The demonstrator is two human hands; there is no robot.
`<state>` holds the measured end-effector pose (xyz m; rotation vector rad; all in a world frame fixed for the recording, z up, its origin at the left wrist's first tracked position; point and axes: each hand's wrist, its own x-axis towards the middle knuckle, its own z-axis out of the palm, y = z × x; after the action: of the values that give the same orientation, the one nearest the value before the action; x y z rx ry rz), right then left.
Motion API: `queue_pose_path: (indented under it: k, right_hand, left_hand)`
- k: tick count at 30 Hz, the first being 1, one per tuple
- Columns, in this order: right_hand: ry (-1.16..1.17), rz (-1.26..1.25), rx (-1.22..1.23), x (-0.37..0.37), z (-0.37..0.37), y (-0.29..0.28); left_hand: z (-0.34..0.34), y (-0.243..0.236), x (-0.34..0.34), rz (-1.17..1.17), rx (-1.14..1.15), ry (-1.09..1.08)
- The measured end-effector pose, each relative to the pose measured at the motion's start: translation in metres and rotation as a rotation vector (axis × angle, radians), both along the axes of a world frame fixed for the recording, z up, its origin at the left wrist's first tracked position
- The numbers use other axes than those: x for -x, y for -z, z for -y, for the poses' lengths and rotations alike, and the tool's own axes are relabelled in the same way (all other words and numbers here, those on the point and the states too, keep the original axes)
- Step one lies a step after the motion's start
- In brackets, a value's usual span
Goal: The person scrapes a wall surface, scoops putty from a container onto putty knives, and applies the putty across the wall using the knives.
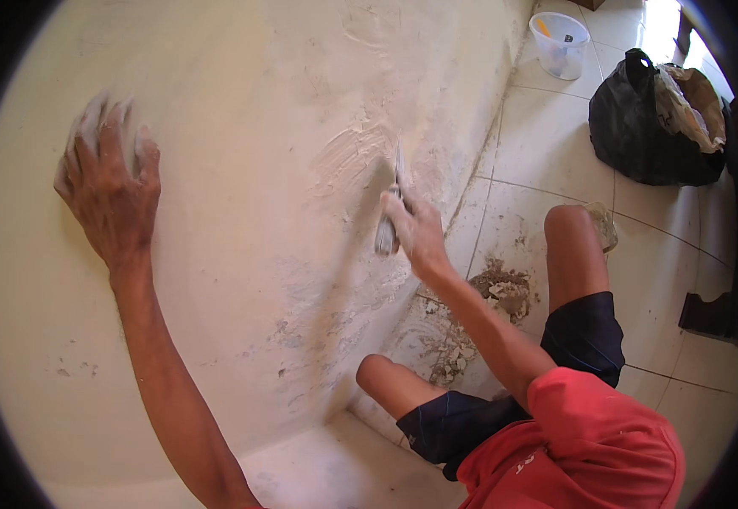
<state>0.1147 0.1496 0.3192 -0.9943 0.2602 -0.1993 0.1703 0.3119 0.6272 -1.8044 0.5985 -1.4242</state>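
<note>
My left hand (114,178) rests against the pale wall (216,170), fingers apart and fingertips dusted white. Its palm faces the plaster and holds nothing. Farther right, my right hand (418,227) is closed round the handle of a putty knife (388,231). The thin blade points up and away, seen nearly edge-on, close to a patch of fresh white filler (356,157) with ridged strokes. Whether the blade touches the wall, I cannot tell. Below the hand, a rough, flaking patch (301,327) spreads toward the wall's foot.
Crumbled plaster debris (500,293) lies on the tiled floor (547,136) between my knees and the wall. A clear plastic tub (561,51) and a black plastic bag (645,127) stand farther off. Dark furniture (725,314) is at the right; a small container (602,225) sits beside my knee.
</note>
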Motion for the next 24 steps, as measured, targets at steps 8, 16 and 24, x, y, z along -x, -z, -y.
queue_pose_path:
  k: [8,16,24]
  right_hand:
    - [-0.091,0.048,-0.06,-0.016,-0.011,-0.016]
    - [0.032,0.319,0.478,0.017,-0.063,-0.045]
    - [-0.244,0.241,0.384,0.087,-0.051,-0.025]
  left_hand:
    - [-0.002,-0.002,0.003,-0.004,0.0,-0.026]
    - [-0.003,0.0,-0.001,0.004,-0.002,-0.016]
    - [-0.008,-0.002,0.0,0.029,-0.031,-0.051]
